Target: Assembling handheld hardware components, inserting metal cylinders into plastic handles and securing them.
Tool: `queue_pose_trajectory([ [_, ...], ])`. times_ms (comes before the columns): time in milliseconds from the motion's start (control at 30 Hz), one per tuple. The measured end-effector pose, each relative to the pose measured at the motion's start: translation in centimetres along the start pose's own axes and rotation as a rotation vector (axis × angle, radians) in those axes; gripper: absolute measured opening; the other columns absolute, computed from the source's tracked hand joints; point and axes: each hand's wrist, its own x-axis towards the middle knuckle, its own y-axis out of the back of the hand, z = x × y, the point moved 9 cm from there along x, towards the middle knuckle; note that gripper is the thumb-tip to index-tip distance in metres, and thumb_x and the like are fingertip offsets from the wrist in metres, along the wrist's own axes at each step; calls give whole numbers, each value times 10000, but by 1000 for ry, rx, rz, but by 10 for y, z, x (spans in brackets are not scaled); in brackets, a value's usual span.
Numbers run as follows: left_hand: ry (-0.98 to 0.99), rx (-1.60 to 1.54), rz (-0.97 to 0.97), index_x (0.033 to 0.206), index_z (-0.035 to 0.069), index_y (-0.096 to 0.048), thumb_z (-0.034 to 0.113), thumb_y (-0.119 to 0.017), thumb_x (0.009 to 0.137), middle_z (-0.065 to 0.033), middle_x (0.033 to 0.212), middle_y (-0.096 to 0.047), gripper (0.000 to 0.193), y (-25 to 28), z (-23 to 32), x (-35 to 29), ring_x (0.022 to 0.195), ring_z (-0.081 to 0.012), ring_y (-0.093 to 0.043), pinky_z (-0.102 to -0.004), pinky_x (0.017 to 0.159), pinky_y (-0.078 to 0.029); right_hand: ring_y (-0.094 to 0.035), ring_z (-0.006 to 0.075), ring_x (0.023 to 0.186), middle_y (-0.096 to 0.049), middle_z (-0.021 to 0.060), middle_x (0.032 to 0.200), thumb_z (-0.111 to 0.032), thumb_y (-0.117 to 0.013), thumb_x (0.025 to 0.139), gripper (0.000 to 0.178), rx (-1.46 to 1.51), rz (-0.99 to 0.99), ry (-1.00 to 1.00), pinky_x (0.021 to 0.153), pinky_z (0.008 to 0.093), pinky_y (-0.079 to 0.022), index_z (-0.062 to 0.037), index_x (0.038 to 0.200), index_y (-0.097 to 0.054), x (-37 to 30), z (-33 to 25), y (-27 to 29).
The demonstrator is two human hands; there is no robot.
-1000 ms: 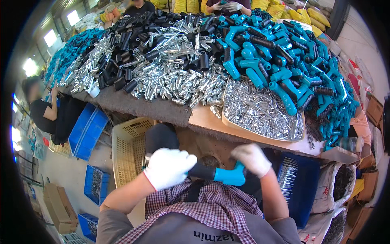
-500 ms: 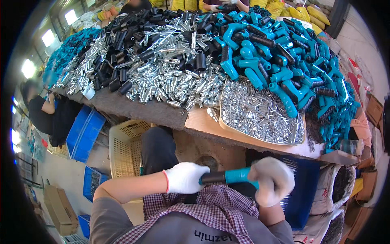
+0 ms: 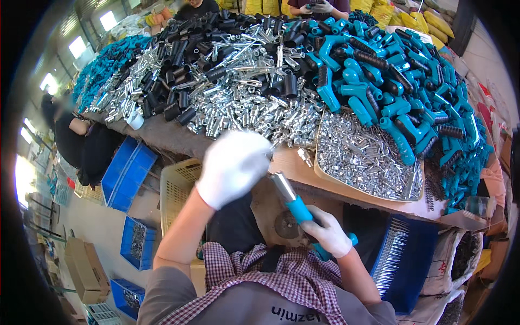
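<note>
My right hand is wrapped round a teal pistol-shaped tool body above my lap. A bare silver metal tube sticks out of its upper end, tilted up and left toward the table. More teal housing shows below that hand. My left hand, in a white glove, is raised at the table's front edge, just left of the tube's tip and apart from it. Motion smears its fingers, and whether they hold anything is unclear. Close by lie loose silver metal fittings and a tray of small metal parts.
Teal housings and black sleeves are heaped across the table. A yellow crate stands under its edge. At right is a blue bin with metal rods; blue bins stand at left. Other people work across the table and at left.
My left hand has left the tool and moved up toward the table. The black sleeve no longer shows on the tool, whose silver tube is bare. The tool has tilted upward in my right hand.
</note>
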Motion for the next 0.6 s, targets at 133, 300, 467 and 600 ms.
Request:
queue_pose_trajectory([
  [133,629,-17,104,1147,30,-679,171,-752,830,-157,1046,-684,355,1,-160,-46,949,-278,-682,-396,866,-540,-592,110,756,-594,34,884,-145,-651,903,290,78,12,101,698,265,-489,-1,1137,-559,-7,6,1],
  [300,615,332,-85,1152,86,-657,271,-778,802,-158,1106,-649,414,-36,-201,-52,1033,-327,-641,-411,900,-515,-590,113,763,-595,50,906,-152,-634,913,336,123,14,72,709,271,-488,-2,1205,-561,3,13,-17],
  [467,694,117,-54,1127,40,-642,206,-782,821,-113,1059,-677,375,-39,-205,-61,942,-207,-656,-331,867,-520,-614,138,799,-609,74,962,-210,-605,939,533,32,-69,147,744,308,-516,-17,1421,-487,-1,-8,-29],
  [600,723,-730,212,1033,2,-628,79,-720,874,-51,978,-681,199,-36,-144,-63,869,-130,-632,-276,803,-516,-657,263,938,-635,151,1106,-244,-632,901,566,-143,32,255,862,376,-511,-25,1405,-496,-6,-27,-18],
])
